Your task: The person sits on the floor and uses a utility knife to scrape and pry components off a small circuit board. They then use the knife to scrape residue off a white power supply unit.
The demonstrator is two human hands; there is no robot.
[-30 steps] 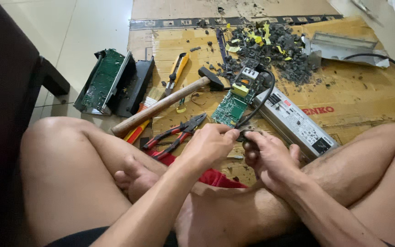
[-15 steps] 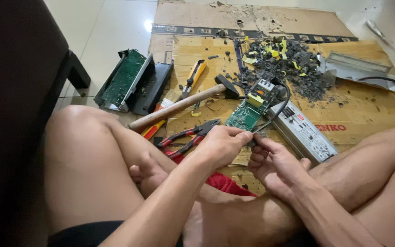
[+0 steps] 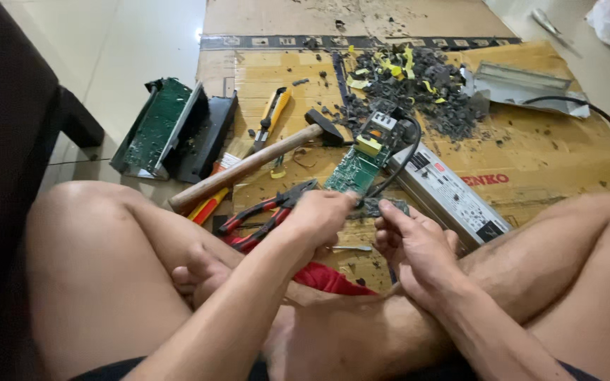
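Observation:
I sit cross-legged on the floor. My left hand (image 3: 319, 217) pinches the near end of a green circuit board (image 3: 356, 168) that slopes away over the cardboard. My right hand (image 3: 412, 248) grips a small dark crusted piece (image 3: 375, 207) at the same end of the board, fingertips almost touching the left hand. A black cable (image 3: 402, 159) curves from the board's far end towards my hands. Just left of my left hand lie red-handled pliers (image 3: 266, 212).
A wooden-handled hammer (image 3: 252, 166), a yellow utility knife (image 3: 271, 116) and a grey metal power-supply case (image 3: 450, 196) lie on the cardboard sheet (image 3: 566, 155). Dark rubble with yellow bits (image 3: 418, 88) is piled behind. Another board in a black housing (image 3: 171, 127) stands left.
The view has shifted a little; my hands stay together at the board's near end, with the right-hand fingers closing further on the dark piece.

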